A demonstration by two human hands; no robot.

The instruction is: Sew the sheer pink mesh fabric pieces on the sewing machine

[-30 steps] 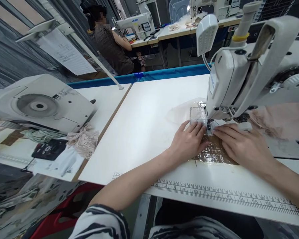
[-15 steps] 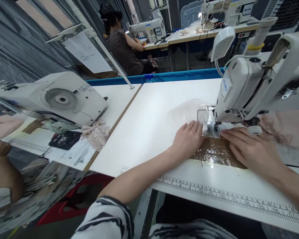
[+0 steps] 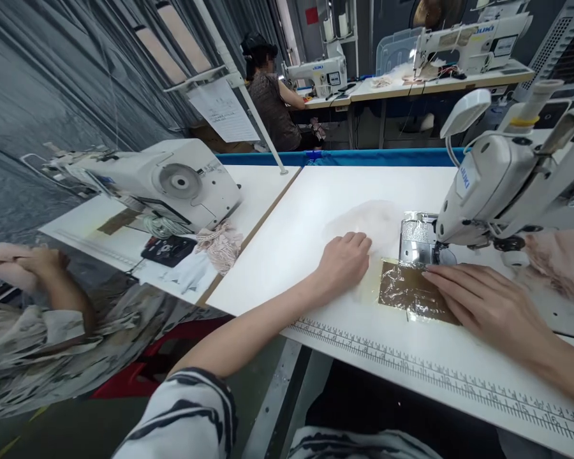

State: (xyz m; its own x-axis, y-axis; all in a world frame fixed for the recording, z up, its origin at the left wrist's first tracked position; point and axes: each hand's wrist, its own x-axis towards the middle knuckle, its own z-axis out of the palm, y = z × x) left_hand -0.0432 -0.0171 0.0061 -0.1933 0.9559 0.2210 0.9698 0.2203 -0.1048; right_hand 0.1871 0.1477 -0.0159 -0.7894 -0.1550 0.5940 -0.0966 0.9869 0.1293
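Observation:
My left hand (image 3: 343, 262) lies flat with fingers together on a sheer pale fabric piece (image 3: 368, 220) spread on the white table (image 3: 316, 210), left of the needle plate. My right hand (image 3: 483, 303) rests flat, fingers stretched toward the needle, on the table beside a shiny taped patch (image 3: 406, 290). The white sewing machine (image 3: 502, 178) stands over the metal needle plate (image 3: 416, 233) just beyond both hands. A printed ruler (image 3: 440, 379) runs along the table's near edge.
A second white machine (image 3: 172, 182) sits on the left table with pink lace (image 3: 220, 245) and a black item (image 3: 167, 250). A co-worker's hands (image 3: 33, 264) hold pink cloth at far left. Another person (image 3: 272, 105) sits at a machine in the back. Pink fabric (image 3: 562, 261) lies at right.
My left hand has slid left and away from the needle, onto the sheer fabric. The view has turned left, bringing a co-worker's hands into sight. My right hand stays by the taped patch.

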